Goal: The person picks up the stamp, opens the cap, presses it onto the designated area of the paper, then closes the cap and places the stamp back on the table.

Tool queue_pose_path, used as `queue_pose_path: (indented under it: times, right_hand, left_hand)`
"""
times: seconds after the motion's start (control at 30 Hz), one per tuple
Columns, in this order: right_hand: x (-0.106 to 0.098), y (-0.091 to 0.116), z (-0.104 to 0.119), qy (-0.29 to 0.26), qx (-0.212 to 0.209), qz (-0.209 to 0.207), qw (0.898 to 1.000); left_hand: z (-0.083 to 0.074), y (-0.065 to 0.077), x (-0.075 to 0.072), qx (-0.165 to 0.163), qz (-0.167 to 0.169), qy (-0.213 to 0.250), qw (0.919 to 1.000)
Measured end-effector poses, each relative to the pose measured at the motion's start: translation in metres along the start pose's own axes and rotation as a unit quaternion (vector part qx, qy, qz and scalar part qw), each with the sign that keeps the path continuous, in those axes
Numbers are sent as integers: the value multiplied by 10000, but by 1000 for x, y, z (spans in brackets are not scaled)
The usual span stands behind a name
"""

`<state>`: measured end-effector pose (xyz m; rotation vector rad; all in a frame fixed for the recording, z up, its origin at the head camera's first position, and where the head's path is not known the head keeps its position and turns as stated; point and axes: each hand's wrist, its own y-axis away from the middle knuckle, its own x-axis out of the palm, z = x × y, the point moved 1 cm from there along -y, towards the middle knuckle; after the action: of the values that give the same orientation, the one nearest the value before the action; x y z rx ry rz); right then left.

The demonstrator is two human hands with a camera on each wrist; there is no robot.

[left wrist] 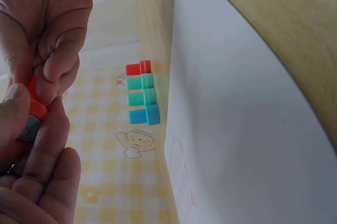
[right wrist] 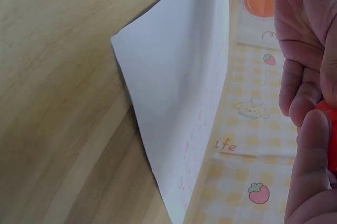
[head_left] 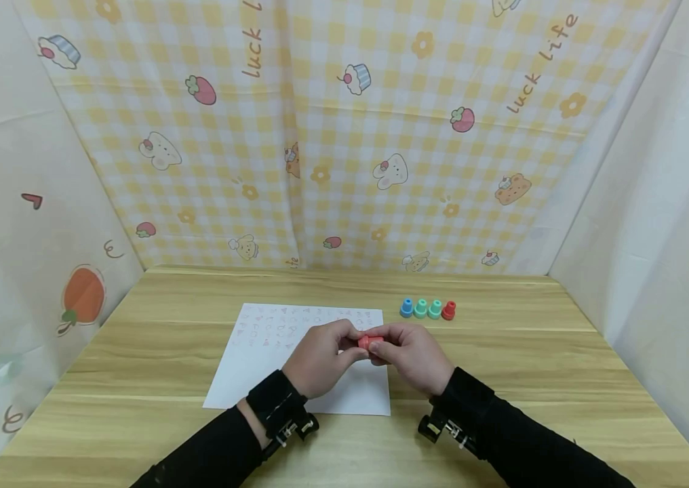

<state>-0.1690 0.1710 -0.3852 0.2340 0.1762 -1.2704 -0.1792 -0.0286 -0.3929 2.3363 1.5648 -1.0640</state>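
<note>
Over the right part of a white sheet of paper (head_left: 247, 379), both hands meet at a small red toy stamp (head_left: 371, 341). The left hand (head_left: 320, 359) pinches its wide end between thumb and fingers. On the narrower end are the thumb and fingertips of the right hand (head_left: 413, 354). A grey face (left wrist: 30, 128) shows at the stamp's wide end in the left wrist view; fingers hide much of the rest. Faint reddish printed marks (head_left: 280, 325) run in rows across the sheet's far half.
Beyond the right hand, a row of stamps stands upright on the wooden table (head_left: 503, 379): a blue stamp (head_left: 406, 308), two green stamps (head_left: 420, 309) and another red stamp (head_left: 449, 311). A yellow checked curtain (head_left: 344, 203) hangs behind, with white cloth at both sides.
</note>
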Motion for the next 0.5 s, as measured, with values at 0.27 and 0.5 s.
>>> queue_pose_path:
  times: [0.27,0.5]
  right_hand:
    - [2,-1,2,5,137,-37,9999]
    - [-4,-7,-1,88,271,-305,9991]
  left_hand:
    - [4,1,-1,41,-40,-117,9999]
    - [6,2,-9,-56,-12,-364,9993]
